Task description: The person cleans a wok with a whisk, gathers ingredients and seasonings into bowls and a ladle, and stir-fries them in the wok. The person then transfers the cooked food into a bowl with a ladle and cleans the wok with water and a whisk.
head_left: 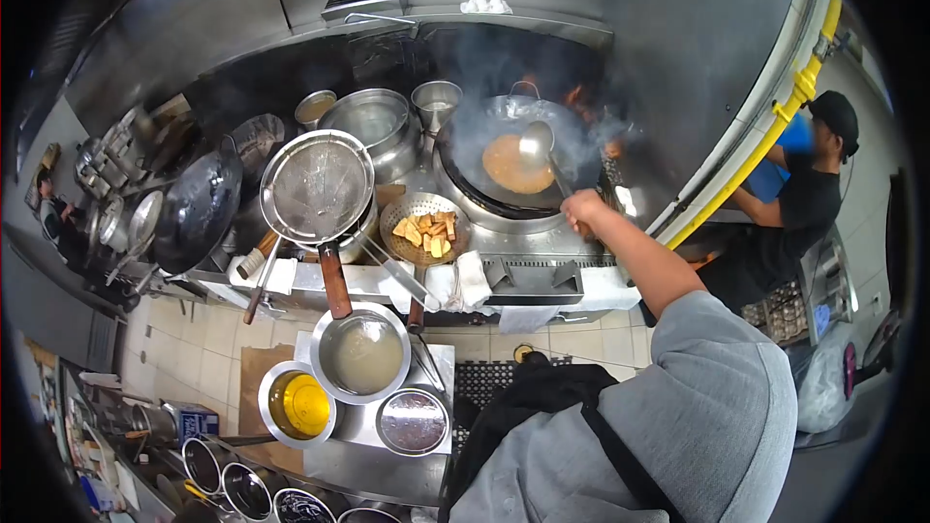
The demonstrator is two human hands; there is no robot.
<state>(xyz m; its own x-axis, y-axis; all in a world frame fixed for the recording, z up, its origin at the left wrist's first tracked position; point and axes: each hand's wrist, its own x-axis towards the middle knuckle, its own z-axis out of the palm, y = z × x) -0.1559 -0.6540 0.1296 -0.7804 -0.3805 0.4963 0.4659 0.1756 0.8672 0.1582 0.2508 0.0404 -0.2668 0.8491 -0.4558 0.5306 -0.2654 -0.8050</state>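
Right arm [647, 254]: extended forward from the shoulder, forearm bare. Right grip [584, 212]: closed, fingers curled.

On my feed the right hand [584, 212] is closed around the handle of a ladle [537, 140], its bowl over the brown liquid [513, 169] in a smoking wok [573, 140] on the stove. To the left of the wok I can see a perforated strainer [400, 206] holding golden chunks [438, 244], a large mesh strainer [318, 184] and white cloths [473, 281] by the counter's front edge. Below them I make out a pot of cloudy liquid [364, 356] beside a pot of yellow liquid [306, 405], while another person [809, 194] in a black cap stands at the far right.
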